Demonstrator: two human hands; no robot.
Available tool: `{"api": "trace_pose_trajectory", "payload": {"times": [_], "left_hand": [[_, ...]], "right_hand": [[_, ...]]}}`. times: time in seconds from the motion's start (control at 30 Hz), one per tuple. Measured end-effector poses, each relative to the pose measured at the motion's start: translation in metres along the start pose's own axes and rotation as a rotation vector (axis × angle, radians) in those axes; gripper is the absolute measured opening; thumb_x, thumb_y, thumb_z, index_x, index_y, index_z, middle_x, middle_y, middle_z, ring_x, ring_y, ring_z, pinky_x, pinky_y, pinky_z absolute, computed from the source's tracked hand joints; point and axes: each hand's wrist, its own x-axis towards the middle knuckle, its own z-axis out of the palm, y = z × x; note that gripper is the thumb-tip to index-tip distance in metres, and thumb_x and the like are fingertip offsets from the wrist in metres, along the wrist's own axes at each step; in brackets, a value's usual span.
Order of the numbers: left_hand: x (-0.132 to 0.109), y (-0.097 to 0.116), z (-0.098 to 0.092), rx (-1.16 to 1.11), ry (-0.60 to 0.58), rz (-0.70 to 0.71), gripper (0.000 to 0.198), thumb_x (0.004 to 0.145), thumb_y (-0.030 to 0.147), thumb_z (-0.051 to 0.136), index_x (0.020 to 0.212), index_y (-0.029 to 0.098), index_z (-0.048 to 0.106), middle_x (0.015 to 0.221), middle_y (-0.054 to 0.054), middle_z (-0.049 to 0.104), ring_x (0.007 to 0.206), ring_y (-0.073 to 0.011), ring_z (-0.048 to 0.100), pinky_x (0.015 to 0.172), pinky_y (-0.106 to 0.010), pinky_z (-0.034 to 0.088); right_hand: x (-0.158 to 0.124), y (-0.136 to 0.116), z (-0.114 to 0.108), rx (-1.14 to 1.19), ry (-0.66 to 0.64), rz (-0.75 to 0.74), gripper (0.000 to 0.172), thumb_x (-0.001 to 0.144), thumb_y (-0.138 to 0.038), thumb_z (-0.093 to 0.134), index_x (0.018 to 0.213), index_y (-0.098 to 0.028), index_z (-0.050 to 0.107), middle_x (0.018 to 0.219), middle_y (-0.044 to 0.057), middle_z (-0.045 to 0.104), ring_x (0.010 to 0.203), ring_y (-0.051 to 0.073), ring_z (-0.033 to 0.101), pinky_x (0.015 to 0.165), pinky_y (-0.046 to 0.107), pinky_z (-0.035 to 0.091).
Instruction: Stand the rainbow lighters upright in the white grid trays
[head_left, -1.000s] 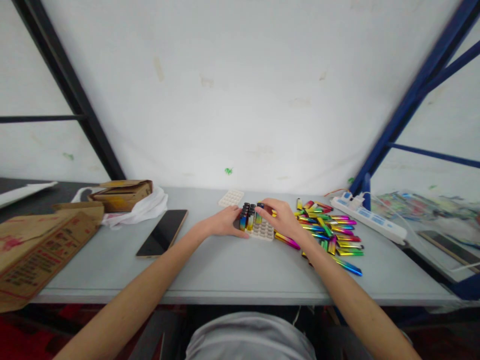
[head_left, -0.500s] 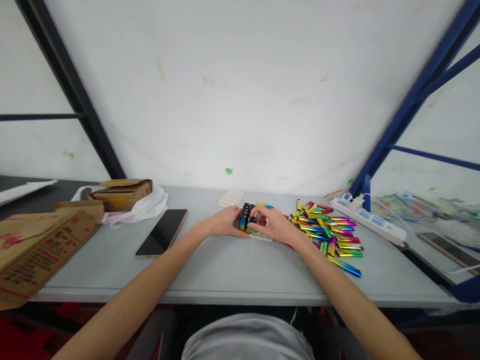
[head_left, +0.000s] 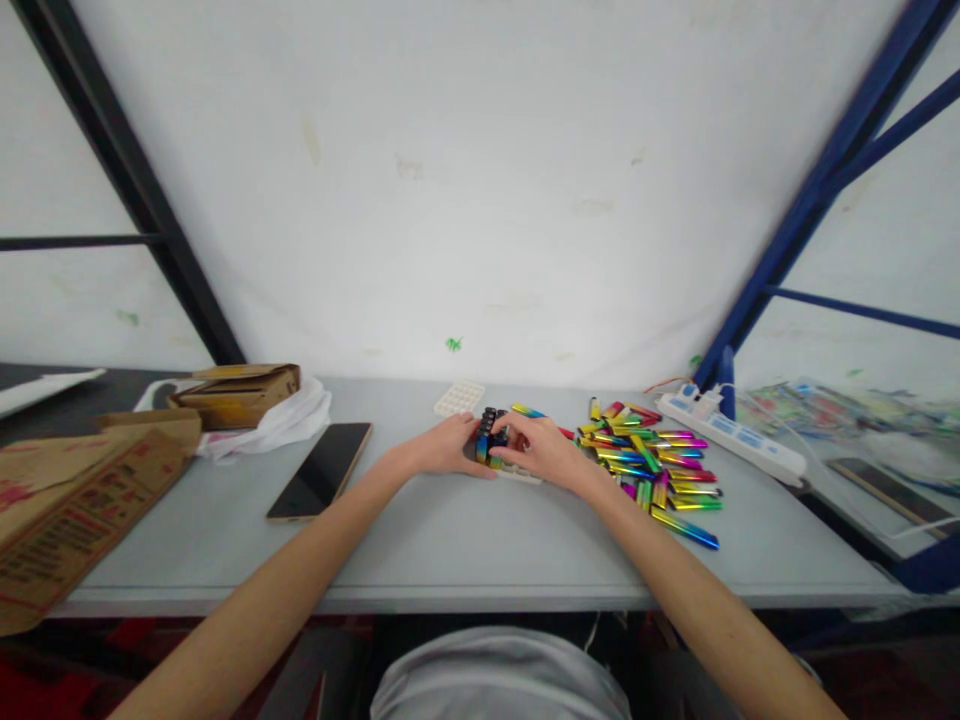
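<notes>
A cluster of shiny tubes with black tops (head_left: 482, 443) stands upright in a white grid tray (head_left: 520, 473), in the middle of the table. My left hand (head_left: 450, 445) curls around the left side of the cluster, thumb in front and fingers behind. From the right, my right hand (head_left: 538, 448) pinches at one of the black tops with thumb and forefinger; its fingers partly hide that tube. Just right of this hand lies a loose pile of metallic rainbow tubes (head_left: 637, 455). A second white grid tray (head_left: 459, 399) lies flat behind my left hand.
A dark-screened phone (head_left: 321, 472) lies left of my left forearm. Further left are an opened cardboard box (head_left: 240, 397), a white plastic bag (head_left: 289, 430) and a large brown carton (head_left: 82, 500). A white power strip (head_left: 739, 438) runs along the right, near a blue metal frame (head_left: 795, 200).
My right hand's fingers have shifted slightly left, closer against the upright cluster; the black top that stuck out between them now sits in line with it. The left hand stays around the cluster.
</notes>
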Motion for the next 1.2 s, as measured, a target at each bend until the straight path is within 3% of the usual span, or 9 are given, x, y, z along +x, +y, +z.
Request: {"api": "trace_pose_trajectory", "payload": {"times": [0.1, 0.17, 0.3, 0.37, 0.47, 0.53, 0.7, 0.97, 1.2], "left_hand": [[0.000, -0.001, 0.000, 0.001, -0.011, -0.015, 0.064, 0.071, 0.070, 0.083, 0.106, 0.018, 0.068, 0.105, -0.010, 0.070, 0.098, -0.0327, 0.066, 0.089, -0.042, 0.054], [0.001, -0.001, 0.000, 0.000, -0.018, -0.016, 0.065, 0.071, 0.070, 0.083, 0.107, 0.018, 0.068, 0.107, -0.011, 0.070, 0.101, -0.0332, 0.066, 0.092, -0.043, 0.053], [0.002, -0.001, 0.000, 0.027, -0.032, -0.026, 0.069, 0.071, 0.074, 0.081, 0.106, 0.017, 0.067, 0.109, -0.013, 0.069, 0.101, -0.0334, 0.065, 0.094, -0.043, 0.054], [0.003, -0.001, 0.000, 0.041, -0.037, -0.031, 0.070, 0.070, 0.076, 0.081, 0.104, 0.017, 0.067, 0.108, -0.012, 0.069, 0.100, -0.0333, 0.065, 0.093, -0.043, 0.054], [0.003, -0.002, 0.001, 0.043, -0.030, -0.027, 0.071, 0.069, 0.077, 0.081, 0.105, 0.017, 0.068, 0.109, -0.012, 0.069, 0.100, -0.0325, 0.065, 0.094, -0.042, 0.054], [0.004, -0.003, 0.002, 0.041, -0.020, -0.024, 0.071, 0.069, 0.077, 0.081, 0.105, 0.018, 0.068, 0.109, -0.012, 0.069, 0.100, -0.0321, 0.065, 0.094, -0.042, 0.054], [0.004, -0.005, 0.003, 0.029, -0.009, -0.014, 0.068, 0.068, 0.075, 0.083, 0.104, 0.019, 0.069, 0.108, -0.012, 0.070, 0.102, -0.0328, 0.064, 0.095, -0.043, 0.054], [0.002, -0.001, 0.000, 0.034, -0.019, -0.031, 0.068, 0.069, 0.077, 0.081, 0.101, 0.018, 0.067, 0.108, -0.012, 0.070, 0.100, -0.0329, 0.065, 0.093, -0.043, 0.054], [0.001, 0.000, -0.001, 0.017, -0.016, -0.036, 0.067, 0.068, 0.075, 0.082, 0.101, 0.018, 0.066, 0.107, -0.012, 0.069, 0.098, -0.0330, 0.065, 0.092, -0.043, 0.054]], "right_hand": [[0.001, 0.000, 0.004, 0.040, 0.027, 0.007, 0.039, 0.096, -0.039, 0.076, 0.130, -0.023, 0.064, 0.079, -0.002, 0.072, 0.068, 0.017, 0.065, 0.067, 0.028, 0.047], [0.001, 0.005, -0.003, 0.050, 0.105, 0.036, 0.037, 0.100, -0.046, 0.069, 0.130, -0.023, 0.065, 0.076, -0.003, 0.071, 0.065, 0.017, 0.064, 0.065, 0.027, 0.047], [-0.003, 0.037, -0.028, -0.119, 0.343, 0.121, 0.030, 0.108, -0.042, 0.053, 0.106, -0.020, 0.073, 0.076, 0.002, 0.072, 0.067, 0.017, 0.065, 0.072, 0.029, 0.050], [-0.006, 0.060, -0.036, -0.225, 0.333, 0.113, 0.025, 0.106, -0.036, 0.057, 0.101, -0.018, 0.074, 0.093, 0.009, 0.077, 0.083, 0.021, 0.070, 0.084, 0.033, 0.055], [-0.010, 0.089, -0.033, -0.321, 0.252, 0.131, 0.023, 0.101, -0.032, 0.064, 0.114, -0.018, 0.076, 0.119, 0.015, 0.077, 0.115, 0.028, 0.070, 0.106, 0.042, 0.053], [-0.010, 0.100, -0.027, -0.357, 0.176, 0.171, 0.027, 0.100, -0.031, 0.065, 0.122, -0.019, 0.076, 0.128, 0.016, 0.076, 0.122, 0.029, 0.068, 0.112, 0.045, 0.050], [-0.001, 0.107, -0.016, -0.391, 0.052, 0.271, 0.028, 0.103, -0.035, 0.063, 0.112, -0.015, 0.081, 0.114, 0.018, 0.080, 0.107, 0.028, 0.073, 0.102, 0.039, 0.053], [0.002, 0.101, -0.020, -0.330, 0.080, 0.319, 0.022, 0.095, -0.034, 0.072, 0.100, -0.015, 0.083, 0.095, 0.011, 0.080, 0.095, 0.026, 0.071, 0.091, 0.036, 0.053], [0.000, 0.092, -0.016, -0.266, 0.154, 0.367, 0.016, 0.091, -0.026, 0.079, 0.102, -0.015, 0.077, 0.102, 0.011, 0.081, 0.092, 0.022, 0.071, 0.089, 0.035, 0.053]]}}
